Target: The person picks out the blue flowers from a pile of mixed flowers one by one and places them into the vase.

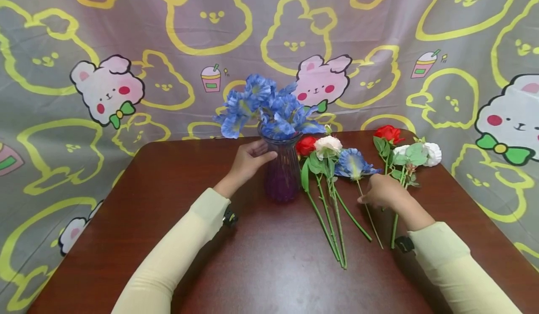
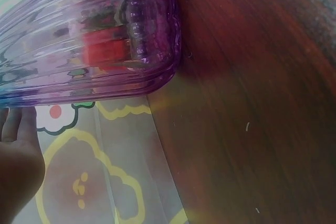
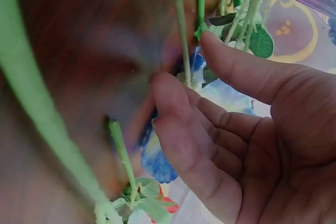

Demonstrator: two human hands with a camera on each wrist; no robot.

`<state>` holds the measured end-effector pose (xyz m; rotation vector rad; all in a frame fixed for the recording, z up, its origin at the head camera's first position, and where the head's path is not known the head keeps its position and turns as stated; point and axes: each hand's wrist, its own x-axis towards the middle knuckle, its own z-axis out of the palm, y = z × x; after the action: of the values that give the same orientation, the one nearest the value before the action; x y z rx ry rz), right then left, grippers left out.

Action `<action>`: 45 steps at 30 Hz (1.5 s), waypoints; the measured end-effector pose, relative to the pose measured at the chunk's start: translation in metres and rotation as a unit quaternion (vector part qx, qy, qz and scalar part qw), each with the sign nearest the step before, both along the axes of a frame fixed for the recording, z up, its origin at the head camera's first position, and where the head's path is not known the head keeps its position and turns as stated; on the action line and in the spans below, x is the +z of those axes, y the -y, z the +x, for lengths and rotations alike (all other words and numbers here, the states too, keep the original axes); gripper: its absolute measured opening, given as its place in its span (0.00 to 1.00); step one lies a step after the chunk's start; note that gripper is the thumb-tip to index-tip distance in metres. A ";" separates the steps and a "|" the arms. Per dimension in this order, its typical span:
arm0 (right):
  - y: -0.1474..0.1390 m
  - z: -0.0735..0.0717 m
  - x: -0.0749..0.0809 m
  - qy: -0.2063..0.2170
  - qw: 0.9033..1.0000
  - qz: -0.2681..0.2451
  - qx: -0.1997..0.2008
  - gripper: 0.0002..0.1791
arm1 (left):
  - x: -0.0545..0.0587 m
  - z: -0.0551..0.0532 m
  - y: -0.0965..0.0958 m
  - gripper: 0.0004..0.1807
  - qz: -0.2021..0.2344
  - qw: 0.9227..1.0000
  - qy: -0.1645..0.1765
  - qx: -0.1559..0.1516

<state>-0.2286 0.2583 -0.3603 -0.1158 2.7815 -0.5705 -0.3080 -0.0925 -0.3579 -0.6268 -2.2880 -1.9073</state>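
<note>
A clear purple ribbed vase (image 1: 283, 176) stands upright on the table, with several blue irises (image 1: 269, 105) in its mouth. My left hand (image 1: 248, 162) holds the vase near its neck, thumb across the front; in the left wrist view its fingers (image 2: 18, 124) meet the vase's side. My right hand (image 1: 385, 192) is at the thin stem of a loose blue iris (image 1: 353, 164) lying on the table. In the right wrist view, thumb and curved fingers stand apart, and the iris stem (image 3: 180, 24) passes by the gap without being pinched.
Right of the vase lie a red rose (image 1: 306, 145) and a pale pink flower (image 1: 328, 147) with long green stems. Farther right are another red rose (image 1: 388, 134) and white flowers (image 1: 431, 155). A patterned curtain (image 1: 236, 24) hangs behind the brown table (image 1: 168, 187).
</note>
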 end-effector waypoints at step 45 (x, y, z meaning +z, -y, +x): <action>-0.004 0.005 0.020 -0.045 0.999 -0.018 -0.025 0.18 | 0.005 0.003 0.001 0.30 -0.014 1.000 0.020 0.008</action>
<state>-0.2231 0.2622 -0.3408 -0.0821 2.8685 -0.6436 -0.3051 -0.0936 -0.3527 -0.5767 -2.3396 -1.9004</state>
